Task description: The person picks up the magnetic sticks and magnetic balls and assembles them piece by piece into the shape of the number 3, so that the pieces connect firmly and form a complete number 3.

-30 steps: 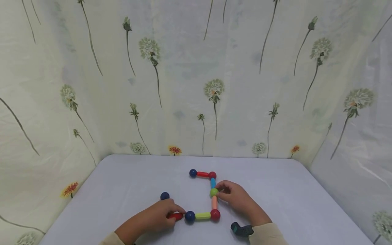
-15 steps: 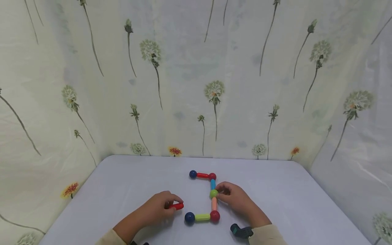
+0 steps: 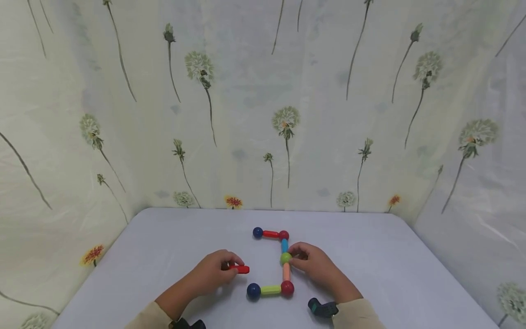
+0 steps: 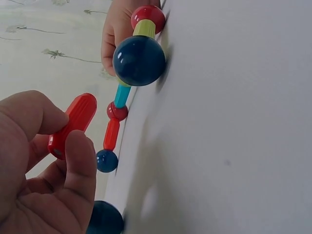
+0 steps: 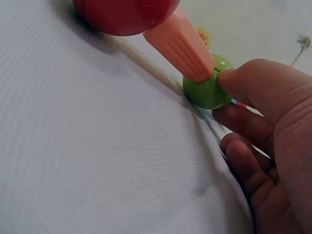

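Observation:
My left hand point(image 3: 211, 273) pinches a red magnetic stick point(image 3: 244, 269) between thumb and finger, above the table and apart from the other pieces. In the right wrist view my right hand point(image 5: 273, 112) grips a green ball point(image 5: 204, 94) with thumb and finger. That ball joins a blue stick point(image 3: 285, 246) to an orange stick point(image 3: 286, 272). From the orange stick the chain runs through a red ball point(image 3: 287, 288) and a yellow-green stick point(image 3: 270, 290) to a blue ball point(image 3: 254, 291). At the far end are another red ball point(image 3: 283, 235), a red stick point(image 3: 270, 234) and a blue ball point(image 3: 257, 232).
A loose blue ball point(image 4: 106, 218) shows beside the left hand in the left wrist view; that hand hides it in the head view. The white table point(image 3: 370, 256) meets a flower-print curtain point(image 3: 246, 114) at the back. Dark wrist devices are strapped to both arms.
My left hand has drawn the red stick away from the near blue ball, raised it and turned it nearly level. The loose blue ball has gone out of head view. The right hand has stayed put.

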